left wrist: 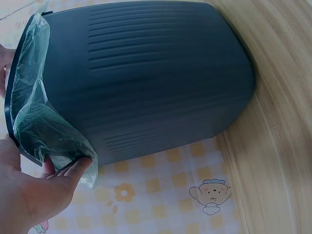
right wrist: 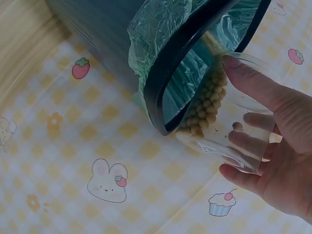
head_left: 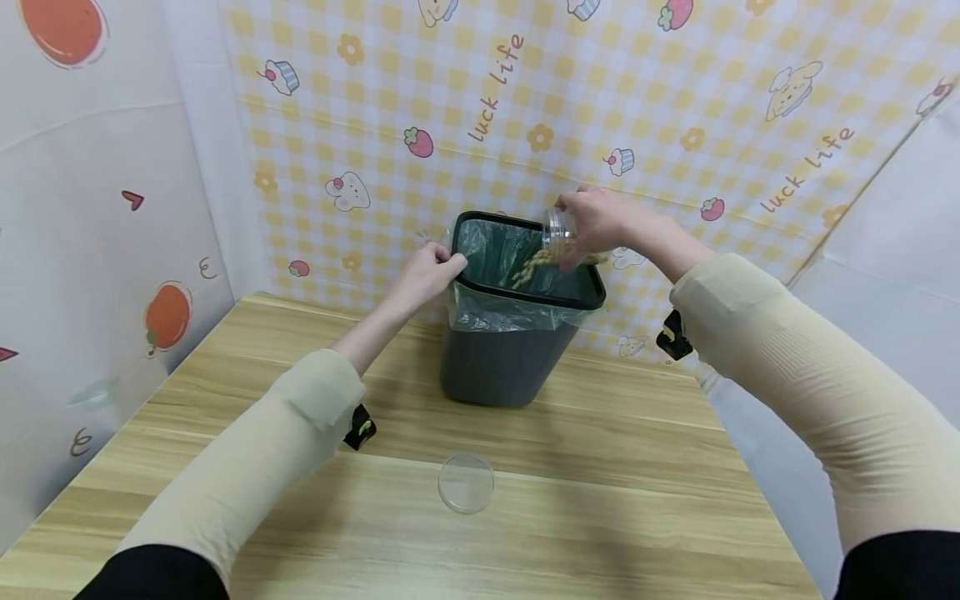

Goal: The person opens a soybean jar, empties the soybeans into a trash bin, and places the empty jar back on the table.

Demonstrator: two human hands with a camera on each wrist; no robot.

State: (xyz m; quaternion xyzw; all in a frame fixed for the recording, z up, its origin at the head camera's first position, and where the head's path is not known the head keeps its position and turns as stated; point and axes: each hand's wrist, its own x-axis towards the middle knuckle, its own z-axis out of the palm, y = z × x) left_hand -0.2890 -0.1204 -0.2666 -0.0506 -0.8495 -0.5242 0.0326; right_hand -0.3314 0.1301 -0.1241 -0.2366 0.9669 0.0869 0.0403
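Observation:
A dark grey trash bin (head_left: 487, 367) stands tilted against the back cloth, a green plastic bag (head_left: 517, 317) folded over its black rim. With thumb and fingers my left hand (head_left: 427, 275) grips the rim's left corner and the bag there. Over the right part of the opening, my right hand (head_left: 603, 221) holds a clear jar (head_left: 553, 232) tipped on its side. Round yellowish beans (right wrist: 208, 102) lie along the jar's lower wall and stream out of its mouth into the bin. The bottom of the bag is hidden.
A clear round lid (head_left: 466, 483) lies on the wooden table (head_left: 525, 533), in front of the bin. Behind rises a yellow checked cloth (head_left: 420, 92) with printed pictures. White sheets (head_left: 90, 208) hang at both sides.

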